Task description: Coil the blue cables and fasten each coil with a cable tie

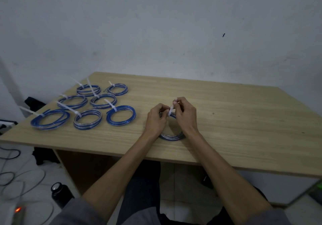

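Pinching a cable tie (170,111) over the coil (171,136), both hands' fingers curl.

dim, even indoor light falls on the table (226,120), casting only soft shadows; wide-angle distortion bends the edges, and the lower corners are blurred.

blue coil (171,136) flat, white tie (170,111) upright

eight blue cable coils on the table (226,120): seven tied ones (121,115) grouped at left, one (171,136) under the hands. eight white cable ties. one black bottle (60,192) on floor.
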Action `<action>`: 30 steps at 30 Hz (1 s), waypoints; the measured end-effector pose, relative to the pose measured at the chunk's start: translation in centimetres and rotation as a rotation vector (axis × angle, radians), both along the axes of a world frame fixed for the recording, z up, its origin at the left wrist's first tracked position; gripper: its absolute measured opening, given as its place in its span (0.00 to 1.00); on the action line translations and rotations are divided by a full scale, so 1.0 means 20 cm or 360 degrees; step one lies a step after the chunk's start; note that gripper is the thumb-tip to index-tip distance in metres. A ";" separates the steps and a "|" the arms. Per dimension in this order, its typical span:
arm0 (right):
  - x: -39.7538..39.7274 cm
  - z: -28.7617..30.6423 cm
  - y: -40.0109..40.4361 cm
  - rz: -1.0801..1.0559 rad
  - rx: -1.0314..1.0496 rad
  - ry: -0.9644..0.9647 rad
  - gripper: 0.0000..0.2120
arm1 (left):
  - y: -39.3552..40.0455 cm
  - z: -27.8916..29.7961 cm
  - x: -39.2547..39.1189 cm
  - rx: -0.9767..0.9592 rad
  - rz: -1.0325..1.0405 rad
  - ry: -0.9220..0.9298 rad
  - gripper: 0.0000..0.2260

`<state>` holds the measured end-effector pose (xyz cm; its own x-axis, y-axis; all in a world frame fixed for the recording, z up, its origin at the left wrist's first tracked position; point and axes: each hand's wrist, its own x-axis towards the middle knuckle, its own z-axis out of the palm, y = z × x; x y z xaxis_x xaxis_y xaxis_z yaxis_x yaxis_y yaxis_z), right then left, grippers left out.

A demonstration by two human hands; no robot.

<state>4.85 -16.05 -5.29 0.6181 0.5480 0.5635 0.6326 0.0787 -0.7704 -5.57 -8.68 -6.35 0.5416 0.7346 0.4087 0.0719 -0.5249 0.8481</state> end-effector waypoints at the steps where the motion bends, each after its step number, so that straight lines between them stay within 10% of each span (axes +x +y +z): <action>1: 0.01 0.00 0.00 -0.0005 -0.0014 0.0013 0.06 | -0.01 0.00 0.00 -0.0001 -0.0036 -0.0010 0.07; 30: 0.07 0.00 0.03 -0.0129 -0.0153 -0.0035 0.08 | -0.03 0.00 0.00 0.0085 -0.0053 0.0029 0.05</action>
